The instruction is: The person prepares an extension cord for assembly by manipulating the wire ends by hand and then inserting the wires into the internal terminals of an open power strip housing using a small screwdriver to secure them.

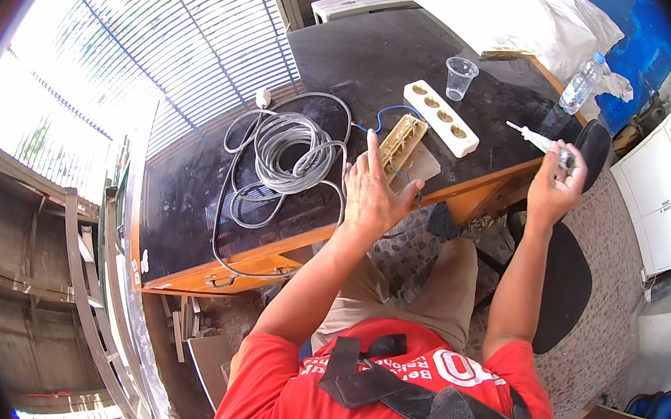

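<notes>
My right hand (557,188), raised past the desk's front edge, grips a white pointed tool (537,138) with a thin tip aimed up and left. Its exact kind is unclear, and a greyish part shows among the fingers. My left hand (373,194) is open, index finger stretched out and thumb apart, beside the opened half of a power strip (404,148) with brass-coloured strips inside. A blue wire (390,110) runs near that half toward the grey cable. Just right of it lies the white socket half (441,118), its several sockets facing up.
A coiled grey cable (290,153) with a white plug (262,98) lies on the black desk (368,45). A clear plastic cup (460,78) and a water bottle (582,85) are at the right. A black chair (562,293) stands by my right arm, white cabinets (664,186) beyond.
</notes>
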`<action>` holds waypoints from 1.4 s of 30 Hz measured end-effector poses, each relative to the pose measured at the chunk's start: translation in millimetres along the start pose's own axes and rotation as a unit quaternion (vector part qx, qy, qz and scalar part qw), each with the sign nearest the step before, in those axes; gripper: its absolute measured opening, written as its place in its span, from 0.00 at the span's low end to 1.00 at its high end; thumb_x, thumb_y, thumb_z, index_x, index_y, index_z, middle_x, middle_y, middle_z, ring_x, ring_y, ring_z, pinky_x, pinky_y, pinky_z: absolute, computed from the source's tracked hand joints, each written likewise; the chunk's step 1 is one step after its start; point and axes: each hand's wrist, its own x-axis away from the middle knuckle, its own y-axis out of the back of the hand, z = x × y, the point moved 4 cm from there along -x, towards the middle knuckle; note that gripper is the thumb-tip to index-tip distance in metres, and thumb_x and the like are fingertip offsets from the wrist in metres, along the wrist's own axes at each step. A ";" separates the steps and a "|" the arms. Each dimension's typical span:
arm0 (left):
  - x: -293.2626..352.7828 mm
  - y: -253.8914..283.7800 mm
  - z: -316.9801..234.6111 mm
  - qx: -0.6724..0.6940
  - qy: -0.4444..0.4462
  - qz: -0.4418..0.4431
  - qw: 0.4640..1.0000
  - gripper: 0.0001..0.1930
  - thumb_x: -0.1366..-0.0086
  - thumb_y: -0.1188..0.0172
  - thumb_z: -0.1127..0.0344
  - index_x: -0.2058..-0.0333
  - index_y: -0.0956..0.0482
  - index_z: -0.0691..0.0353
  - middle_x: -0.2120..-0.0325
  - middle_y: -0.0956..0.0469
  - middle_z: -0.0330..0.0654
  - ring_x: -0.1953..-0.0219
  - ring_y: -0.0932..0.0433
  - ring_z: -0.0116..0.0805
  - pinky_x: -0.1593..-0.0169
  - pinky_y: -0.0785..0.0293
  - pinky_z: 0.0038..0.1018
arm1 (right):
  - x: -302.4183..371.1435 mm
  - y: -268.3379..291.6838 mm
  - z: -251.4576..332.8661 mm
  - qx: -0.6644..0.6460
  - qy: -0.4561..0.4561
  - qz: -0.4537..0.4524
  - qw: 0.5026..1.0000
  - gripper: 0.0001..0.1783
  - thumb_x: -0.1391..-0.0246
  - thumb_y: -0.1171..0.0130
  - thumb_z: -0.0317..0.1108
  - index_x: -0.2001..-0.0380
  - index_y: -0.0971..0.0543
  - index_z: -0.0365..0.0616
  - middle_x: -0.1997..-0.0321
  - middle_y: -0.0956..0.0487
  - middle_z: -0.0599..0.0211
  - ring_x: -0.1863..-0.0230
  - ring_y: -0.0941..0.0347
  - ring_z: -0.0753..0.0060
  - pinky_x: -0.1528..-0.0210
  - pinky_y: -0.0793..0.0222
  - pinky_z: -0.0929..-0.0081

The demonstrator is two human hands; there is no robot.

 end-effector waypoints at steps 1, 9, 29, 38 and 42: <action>-0.1 -2.5 3.9 0.004 -0.002 -0.023 1.000 0.64 0.40 0.22 0.49 0.22 0.58 0.75 0.41 0.28 0.67 0.38 0.27 0.63 0.30 0.36 0.53 | -5.5 -0.7 16.6 -0.068 -0.010 -0.002 0.998 0.19 0.32 0.33 0.25 0.44 0.24 0.27 0.51 0.15 0.45 0.54 0.14 0.67 0.54 0.12 0.74; -3.9 -0.1 12.4 0.063 0.020 0.013 0.998 0.61 0.38 0.25 0.56 0.22 0.62 0.74 0.42 0.25 0.63 0.37 0.26 0.64 0.27 0.40 0.58 | -17.6 -45.1 125.0 -0.262 -0.014 0.193 0.945 0.25 0.28 0.42 0.20 0.31 0.30 0.30 0.50 0.15 0.51 0.52 0.16 0.70 0.51 0.17 0.74; -3.7 -2.0 16.1 0.080 0.019 0.034 0.996 0.59 0.36 0.28 0.63 0.21 0.65 0.69 0.38 0.28 0.63 0.33 0.29 0.65 0.24 0.46 0.59 | 22.7 -110.3 148.7 -0.222 0.121 0.323 0.912 0.22 0.32 0.34 0.24 0.38 0.23 0.33 0.46 0.15 0.49 0.47 0.14 0.61 0.52 0.12 0.69; -3.3 -1.8 17.8 0.078 0.005 0.034 0.996 0.57 0.35 0.30 0.64 0.21 0.63 0.69 0.40 0.27 0.63 0.34 0.29 0.64 0.24 0.45 0.56 | 23.0 -114.2 146.2 -0.209 0.109 0.339 0.911 0.21 0.32 0.35 0.24 0.38 0.23 0.33 0.46 0.15 0.48 0.47 0.14 0.60 0.52 0.13 0.68; -2.3 -1.5 18.2 0.081 0.005 0.027 0.996 0.56 0.35 0.30 0.64 0.21 0.62 0.70 0.40 0.27 0.63 0.35 0.28 0.64 0.25 0.44 0.55 | 24.5 -113.7 140.4 -0.206 0.100 0.340 0.912 0.22 0.31 0.35 0.25 0.37 0.23 0.33 0.46 0.15 0.48 0.47 0.14 0.60 0.52 0.13 0.68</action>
